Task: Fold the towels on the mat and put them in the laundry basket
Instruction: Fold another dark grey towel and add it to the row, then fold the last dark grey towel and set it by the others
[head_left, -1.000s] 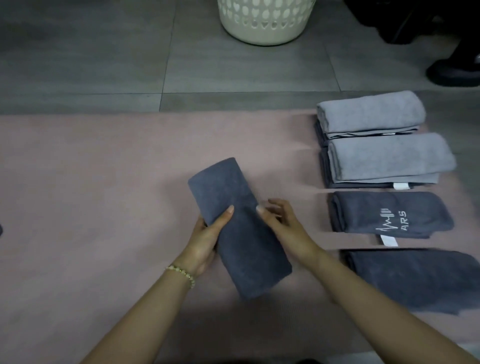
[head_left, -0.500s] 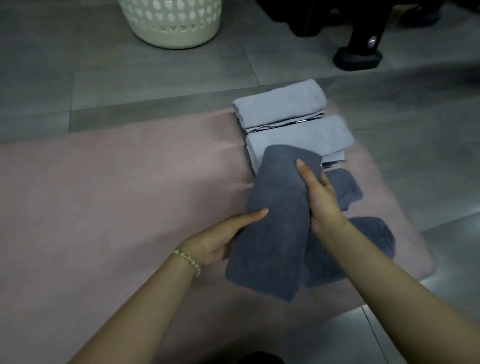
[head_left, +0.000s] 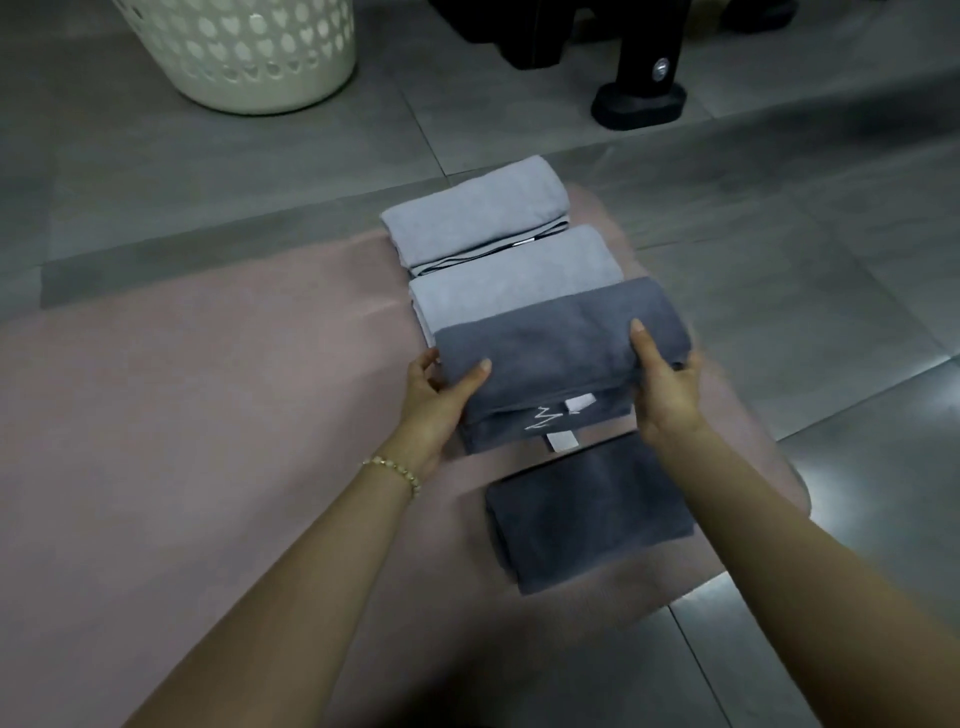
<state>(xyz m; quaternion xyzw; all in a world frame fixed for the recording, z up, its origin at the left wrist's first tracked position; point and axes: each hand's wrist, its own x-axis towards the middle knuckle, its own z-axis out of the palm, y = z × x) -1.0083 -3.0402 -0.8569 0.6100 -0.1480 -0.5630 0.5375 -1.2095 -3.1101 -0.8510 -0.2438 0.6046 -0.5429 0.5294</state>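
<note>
Nearest us, the near dark towel (head_left: 587, 514) lies folded on the pink mat (head_left: 208, 415); next, left hand (head_left: 436, 400) and right hand (head_left: 665, 384) each clamp an end of the held dark towel (head_left: 561, 348), thumbs on top, over the logo towel (head_left: 519, 431); beyond, first grey towel (head_left: 514, 283) touches second grey towel (head_left: 472, 213); laundry basket (head_left: 244, 57) stands on the floor, well apart.

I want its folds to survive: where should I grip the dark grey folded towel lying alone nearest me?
Take the nearest dark grey folded towel by its two short ends, left hand at the left end, right hand at the right, fingers underneath. It lies flat, wider than deep; supporting both ends should keep layers together.
</note>
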